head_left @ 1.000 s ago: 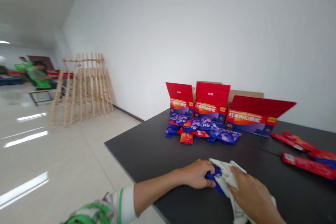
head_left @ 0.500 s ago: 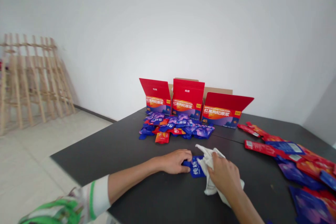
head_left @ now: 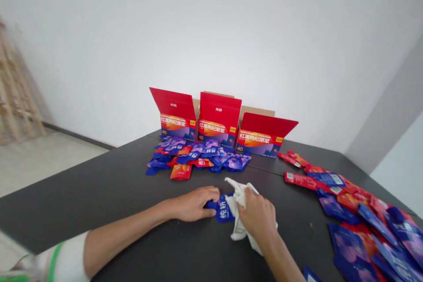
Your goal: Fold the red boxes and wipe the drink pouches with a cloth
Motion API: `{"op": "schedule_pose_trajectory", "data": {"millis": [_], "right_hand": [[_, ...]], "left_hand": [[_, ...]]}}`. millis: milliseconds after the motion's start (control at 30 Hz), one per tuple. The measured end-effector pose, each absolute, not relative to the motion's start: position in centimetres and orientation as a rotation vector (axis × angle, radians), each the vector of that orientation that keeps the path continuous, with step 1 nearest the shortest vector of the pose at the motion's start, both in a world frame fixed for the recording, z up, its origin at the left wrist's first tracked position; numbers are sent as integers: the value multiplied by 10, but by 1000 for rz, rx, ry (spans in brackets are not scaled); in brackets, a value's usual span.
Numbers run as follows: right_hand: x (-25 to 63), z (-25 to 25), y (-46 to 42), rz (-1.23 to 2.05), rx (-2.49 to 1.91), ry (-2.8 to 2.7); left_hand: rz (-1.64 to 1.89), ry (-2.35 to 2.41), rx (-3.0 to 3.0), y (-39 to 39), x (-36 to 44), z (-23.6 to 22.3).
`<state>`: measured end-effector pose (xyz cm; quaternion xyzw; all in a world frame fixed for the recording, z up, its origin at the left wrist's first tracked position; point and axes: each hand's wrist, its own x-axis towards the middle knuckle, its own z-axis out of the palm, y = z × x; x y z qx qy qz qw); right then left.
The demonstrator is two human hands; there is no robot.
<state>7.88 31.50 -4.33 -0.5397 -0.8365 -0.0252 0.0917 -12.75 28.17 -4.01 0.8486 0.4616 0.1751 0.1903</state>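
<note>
A blue sachet [head_left: 224, 212] with white characters lies on the black table [head_left: 109, 194] in front of me. My left hand [head_left: 194, 203] pinches its left end and presses it to the tabletop. My right hand [head_left: 257, 217] is closed on a crumpled white cloth [head_left: 240, 211] that lies over the sachet's right end. Both hands rest on the table, close together.
Three open red boxes [head_left: 211, 125] stand at the table's far side, with a heap of blue and red sachets [head_left: 194, 158] in front of them. More sachets and flat red packs [head_left: 357, 211] spread along the right side. A white wall rises behind; wooden racks stand far left.
The view has swung to the right, bringing the right-hand spread of packs into sight. The cloth has slid to the right along the sachet, so more of the blue face shows.
</note>
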Motion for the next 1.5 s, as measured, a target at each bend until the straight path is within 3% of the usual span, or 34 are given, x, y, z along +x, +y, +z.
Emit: {"op": "schedule_pose_trajectory", "data": {"millis": [200,367,533,700,867,967,1100,1233,1500], "right_hand": [[79,-44,317,-48,-1482,-2580],[80,-43,321,-101,-1776,-2444],[74,-44,314,-57,-1416,-2665],[74,-43,312,-113,-1648,-2534],[68,-44,305,-67,-1390,-2675],[77,-42,314,-100,-1603,-2573],[109,-40,336,-48,-1910,-2377],[129,-44,347,92,-1930,-2333],[121,-64,348,223,-1815,-2469]], "left_hand": [[474,1265,2411,283,-128,-40],[481,1280,2441,284,-128,-44],[502,1295,2436,283,-127,-47],[519,1304,2453,282,-126,-48],[551,1283,2428,282,-124,-51],[583,1272,2386,281,-125,-46],[836,1233,2130,280,-136,-29],[1237,1264,1641,290,-162,-16],[1526,1869,1372,356,-248,2]]}}
